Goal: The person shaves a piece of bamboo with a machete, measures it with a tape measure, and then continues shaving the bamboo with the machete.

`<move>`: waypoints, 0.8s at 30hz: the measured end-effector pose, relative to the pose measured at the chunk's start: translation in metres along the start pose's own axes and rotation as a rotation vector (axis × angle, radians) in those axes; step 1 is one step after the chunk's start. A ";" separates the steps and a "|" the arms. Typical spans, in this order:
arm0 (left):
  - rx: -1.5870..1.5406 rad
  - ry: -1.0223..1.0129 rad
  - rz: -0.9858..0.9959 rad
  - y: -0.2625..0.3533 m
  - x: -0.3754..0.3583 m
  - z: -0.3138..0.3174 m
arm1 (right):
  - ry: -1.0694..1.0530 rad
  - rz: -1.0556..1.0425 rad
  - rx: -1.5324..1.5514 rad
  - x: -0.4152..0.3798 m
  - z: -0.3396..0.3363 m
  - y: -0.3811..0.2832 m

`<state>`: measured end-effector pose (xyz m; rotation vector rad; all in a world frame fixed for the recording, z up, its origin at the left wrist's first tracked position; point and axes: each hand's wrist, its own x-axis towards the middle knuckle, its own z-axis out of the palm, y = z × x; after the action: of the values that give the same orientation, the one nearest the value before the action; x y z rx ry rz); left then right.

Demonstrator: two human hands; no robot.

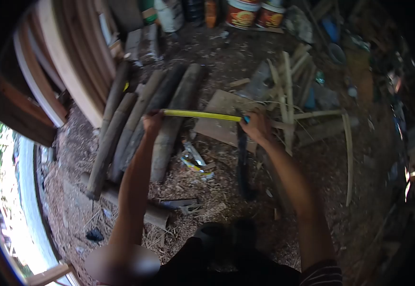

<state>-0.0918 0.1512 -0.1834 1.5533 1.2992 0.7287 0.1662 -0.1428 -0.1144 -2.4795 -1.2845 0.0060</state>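
A yellow tape measure [202,114] is stretched nearly level between my two hands. My left hand [153,120] pinches the end of the blade, above several bamboo poles [176,114] on the ground. Closed around the blue case at the other end is my right hand [258,126]; most of the case is hidden by the fingers. Below that hand a long dark strip [242,162] runs down toward my feet; I cannot make out what it is. A flat brown board [217,126] lies beneath the blade.
Long curved-looking planks [69,57] lean at the left. Split bamboo pieces [288,90] are piled at the right. Paint buckets [242,14] stand at the back. Wood shavings and scraps, with a bamboo offcut [157,217], cover the ground near my feet.
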 end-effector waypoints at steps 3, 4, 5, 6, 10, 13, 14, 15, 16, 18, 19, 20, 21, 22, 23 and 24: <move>0.031 0.006 0.005 0.007 -0.002 -0.003 | -0.025 0.035 -0.030 -0.007 -0.014 0.016; 0.027 -0.016 0.012 0.018 -0.010 -0.001 | -0.054 0.045 -0.033 -0.008 -0.020 0.022; 0.005 0.004 -0.006 0.028 -0.016 -0.003 | -0.084 0.051 -0.034 -0.010 -0.027 0.027; -0.017 0.026 -0.025 0.033 -0.021 -0.004 | -0.090 0.087 -0.003 -0.013 -0.035 0.034; 0.054 -0.007 -0.095 0.037 -0.019 -0.007 | -0.143 0.204 0.006 -0.026 -0.056 0.072; 0.054 -0.015 -0.105 0.041 -0.022 -0.007 | -0.191 0.363 0.047 -0.037 -0.072 0.095; 0.052 -0.022 -0.102 0.040 -0.022 -0.007 | -0.135 0.351 0.017 -0.040 -0.064 0.112; 0.059 -0.006 -0.082 0.037 -0.019 -0.007 | -0.131 0.357 0.015 -0.043 -0.069 0.120; 0.066 0.011 -0.064 0.034 -0.017 -0.007 | -0.158 0.378 0.031 -0.046 -0.072 0.127; 0.094 0.005 -0.071 0.033 -0.014 -0.009 | -0.140 0.375 0.052 -0.051 -0.078 0.142; 0.124 0.008 -0.076 0.034 -0.015 -0.008 | -0.140 0.379 0.046 -0.053 -0.080 0.149; 0.109 0.013 -0.084 0.034 -0.016 -0.008 | -0.169 0.424 0.043 -0.053 -0.082 0.155; 0.107 0.011 -0.083 0.031 -0.015 -0.007 | -0.199 0.467 0.041 -0.053 -0.084 0.159; 0.091 -0.009 -0.056 0.028 -0.012 -0.008 | -0.199 0.429 0.031 -0.052 -0.082 0.167; 0.077 -0.028 -0.029 0.025 -0.009 -0.009 | -0.199 0.429 0.032 -0.052 -0.080 0.172; 0.079 -0.027 -0.029 0.025 -0.009 -0.010 | -0.186 0.424 0.039 -0.052 -0.080 0.174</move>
<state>-0.0929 0.1455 -0.1559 1.5982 1.3422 0.6430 0.2866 -0.3001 -0.1004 -2.7181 -0.7867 0.3688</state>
